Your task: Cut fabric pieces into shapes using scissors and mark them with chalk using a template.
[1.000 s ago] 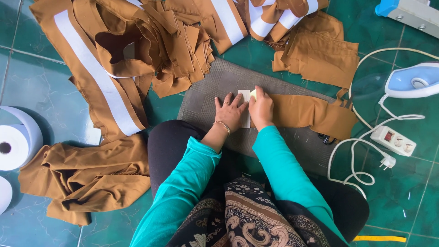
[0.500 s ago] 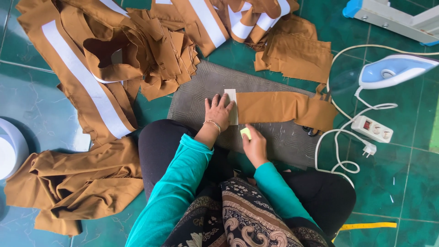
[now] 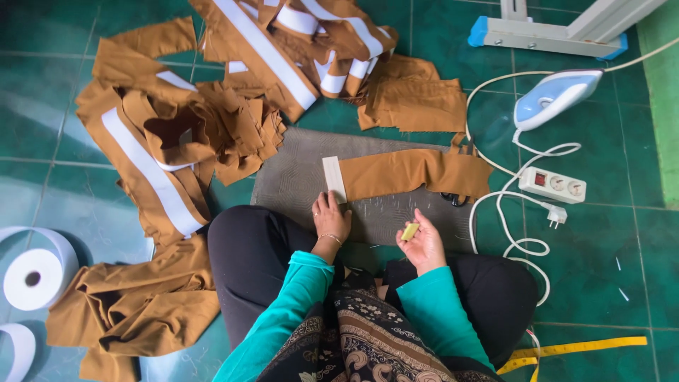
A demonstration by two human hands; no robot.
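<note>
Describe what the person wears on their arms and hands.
Both arms are covered by long, plain teal sleeves reaching the wrists. The left hand is bare, with a thin pale bracelet at its wrist. The right hand is bare too, with no bracelet visible. No gloves; whether any rings are worn is too small to tell.

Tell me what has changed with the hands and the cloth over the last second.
The right hand has left the white strip end of the brown cloth piece and drawn back toward the lap, holding a small pale yellow block. The left hand has slid down to the strip's lower edge. The cloth piece stays on the grey mat; the blue and white iron stays on the floor.
</note>
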